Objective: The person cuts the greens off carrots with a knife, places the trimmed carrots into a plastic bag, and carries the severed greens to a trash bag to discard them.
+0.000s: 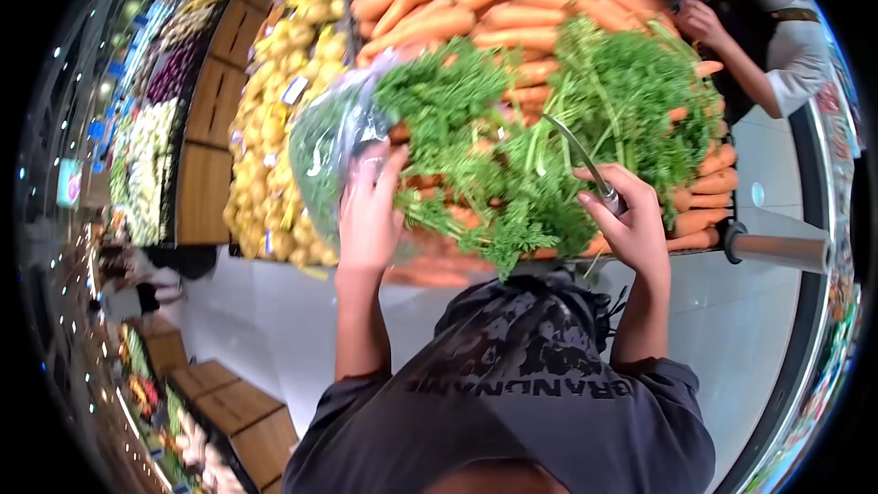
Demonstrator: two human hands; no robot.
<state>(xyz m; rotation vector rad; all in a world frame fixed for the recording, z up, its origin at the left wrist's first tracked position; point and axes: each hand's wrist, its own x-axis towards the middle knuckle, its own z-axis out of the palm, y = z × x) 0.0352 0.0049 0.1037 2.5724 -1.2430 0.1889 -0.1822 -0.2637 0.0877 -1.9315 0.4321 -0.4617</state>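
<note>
Produce aisle: blade in the right hand, bag at the left

Surface: a produce stand (567,263), heaped with carrots (521,14). Bare roots pile toward the back; feathery carrot greens (622,82) spread across the middle and front, some hanging at the near edge. Rounded yellow produce (265,128) fills the section to the left.

Room: shop interior, pale glossy floor (265,311). Wood-fronted bins (203,192) farther left, pale vegetables (146,165) beside them, a purple batch (169,69) behind. A silvery roll (782,252) juts from the stand's right corner. Another person (796,46), light sleeve pushed up, stands at the far right corner, one hand raised near the carrots.

Grip, right hand (631,220): fingers closed round the handle of a curved knife (588,163). Blade points up and away, toward the left, above the greens; whether it touches them, cannot tell.

Grip, left hand (369,220): at the right side of a clear plastic bag (320,146), thumb apart from the fingers. Fingers partly covered by the film; cannot tell whether they pinch it. Bag shows green inside and lies between the yellow produce and the greens.
</note>
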